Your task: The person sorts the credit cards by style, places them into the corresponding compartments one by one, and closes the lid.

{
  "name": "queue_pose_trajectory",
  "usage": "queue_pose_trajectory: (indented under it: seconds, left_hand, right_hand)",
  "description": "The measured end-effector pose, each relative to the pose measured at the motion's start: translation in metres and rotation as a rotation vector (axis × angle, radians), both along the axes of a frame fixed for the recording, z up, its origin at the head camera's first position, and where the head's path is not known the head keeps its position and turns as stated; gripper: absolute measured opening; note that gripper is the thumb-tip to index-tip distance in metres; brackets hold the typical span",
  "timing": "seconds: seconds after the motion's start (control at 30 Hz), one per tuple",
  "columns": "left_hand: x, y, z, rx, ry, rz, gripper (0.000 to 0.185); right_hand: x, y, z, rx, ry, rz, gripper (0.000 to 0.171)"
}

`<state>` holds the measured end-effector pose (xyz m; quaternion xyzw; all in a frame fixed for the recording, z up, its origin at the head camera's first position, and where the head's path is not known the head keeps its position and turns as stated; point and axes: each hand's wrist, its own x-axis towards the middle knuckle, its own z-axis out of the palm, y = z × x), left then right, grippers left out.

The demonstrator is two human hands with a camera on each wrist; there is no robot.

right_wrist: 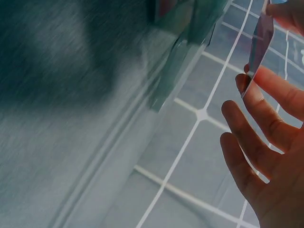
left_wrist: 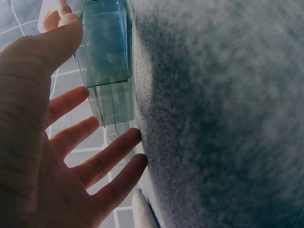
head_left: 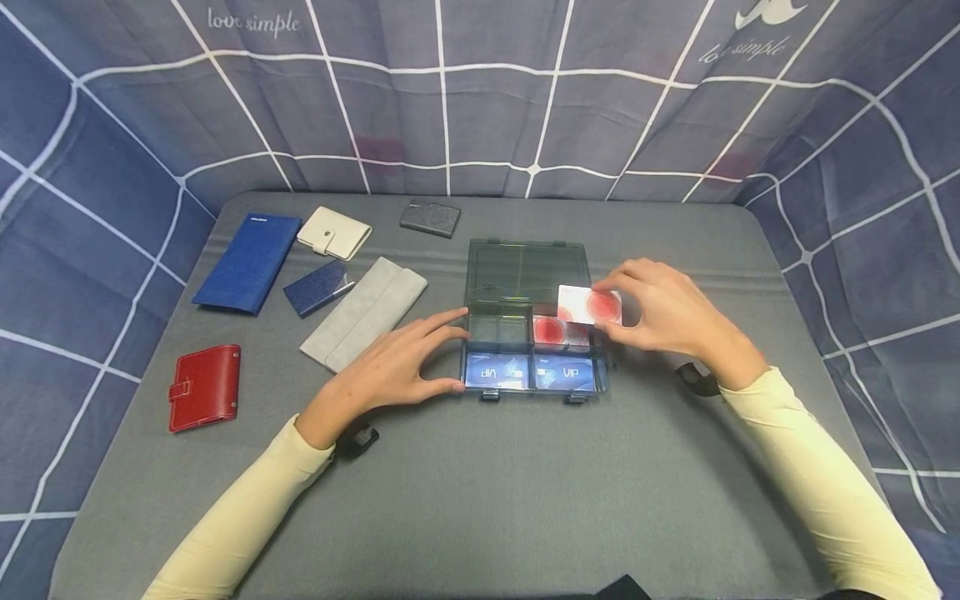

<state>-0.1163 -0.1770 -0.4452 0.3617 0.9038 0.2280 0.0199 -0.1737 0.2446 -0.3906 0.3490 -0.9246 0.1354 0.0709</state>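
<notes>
A clear, dark-tinted plastic box (head_left: 529, 347) lies on the table with its lid (head_left: 525, 271) folded back. Two blue VIP cards (head_left: 497, 371) fill its near compartments, and a red-and-white card (head_left: 551, 331) sits in the far right one. Over that compartment my right hand (head_left: 660, 308) pinches another red-and-white card (head_left: 577, 305) by its right end, between thumb and fingers. My left hand (head_left: 393, 367) spreads its fingers at the box's left side, thumb and fingertips at the wall. In the left wrist view those fingers (left_wrist: 114, 159) look straight and hold nothing.
Left of the box lie a grey wallet (head_left: 365, 314), a small navy card holder (head_left: 318, 288), a cream wallet (head_left: 334, 233), a blue folder (head_left: 249, 262) and a red wallet (head_left: 205, 388). A dark grey card case (head_left: 431, 218) is farther back. Gridded cloth (head_left: 487, 108) surrounds the table.
</notes>
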Motion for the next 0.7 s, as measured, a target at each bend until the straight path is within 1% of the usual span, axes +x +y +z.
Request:
queue_pose_trajectory:
  seconds: [0.23, 0.53, 0.7]
  left_hand:
    - [0.000, 0.000, -0.001, -0.002, -0.001, 0.001, 0.073]
    - [-0.001, -0.001, -0.001, -0.011, 0.000, 0.001, 0.073]
    - [-0.001, -0.001, 0.000, -0.013, -0.016, 0.009, 0.073]
  right_hand:
    - [0.002, -0.026, 0.003, 0.024, -0.014, 0.041, 0.049]
    - [0.001, -0.059, -0.001, 0.057, 0.002, 0.113, 0.047]
    - [0.000, -0.074, -0.002, 0.072, 0.009, 0.153, 0.045]
